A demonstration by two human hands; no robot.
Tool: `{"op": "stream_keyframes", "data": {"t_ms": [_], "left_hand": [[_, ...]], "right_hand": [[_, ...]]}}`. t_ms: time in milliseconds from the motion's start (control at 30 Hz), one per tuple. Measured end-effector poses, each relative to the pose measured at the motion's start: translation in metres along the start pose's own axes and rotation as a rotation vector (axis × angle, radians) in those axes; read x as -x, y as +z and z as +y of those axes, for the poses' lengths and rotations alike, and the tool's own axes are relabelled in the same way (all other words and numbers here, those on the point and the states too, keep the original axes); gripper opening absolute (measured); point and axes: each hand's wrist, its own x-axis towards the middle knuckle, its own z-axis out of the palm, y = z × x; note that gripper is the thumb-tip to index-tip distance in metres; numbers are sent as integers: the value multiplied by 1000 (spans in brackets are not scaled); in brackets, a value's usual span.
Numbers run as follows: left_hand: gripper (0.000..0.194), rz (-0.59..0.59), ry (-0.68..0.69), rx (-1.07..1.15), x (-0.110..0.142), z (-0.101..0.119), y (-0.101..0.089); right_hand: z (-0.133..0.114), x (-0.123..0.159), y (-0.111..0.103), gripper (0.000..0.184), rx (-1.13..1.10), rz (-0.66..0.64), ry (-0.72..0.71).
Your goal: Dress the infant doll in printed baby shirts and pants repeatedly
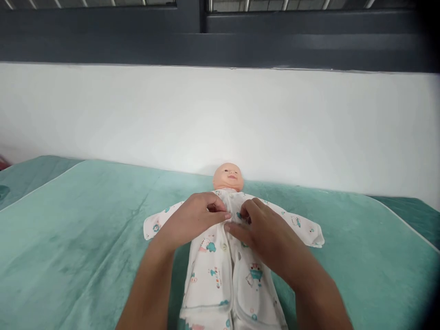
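Teal plush bedding (85,238) is spreading below a plain white wall (220,119), and a bald plastic doll (228,176) is lying on it in a white printed cotton garment (215,270). Both hands are working at its chest opening, the left hand (197,215) bringing thumb and forefinger close on the fabric, the right hand (256,224) curling its fingers, their grip unclear.
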Motion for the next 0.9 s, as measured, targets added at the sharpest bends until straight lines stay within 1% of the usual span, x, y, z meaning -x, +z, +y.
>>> {"op": "stream_keyframes", "data": {"t_ms": [67,167,233,333,400,567,667,733,833,900], "left_hand": [[16,-29,12,-6,0,-1,-1],[13,-123,28,-33,1,0,-2],[12,-154,32,-66,1,2,-3],[14,-152,35,-84,2,4,-3],[16,-162,35,-45,2,5,-3],[22,-175,44,106,1,5,-1],[19,-183,32,189,0,3,-1],[17,-179,22,231,-1,1,-2],[16,-177,17,282,-1,1,-2],[14,-189,22,304,-1,1,-2]], "right_hand": [[-8,4,3,27,74,-2,-2],[-21,9,5,16,175,-16,39],[-30,11,5,10,249,-29,38],[-38,12,3,15,329,-58,38],[-41,12,2,19,326,-72,66],[-41,5,7,8,317,-68,122],[-39,-2,13,12,304,-49,200],[-36,-7,15,16,275,-29,225],[-26,-7,10,20,162,-35,190],[-15,-3,3,26,69,-102,147]]}}
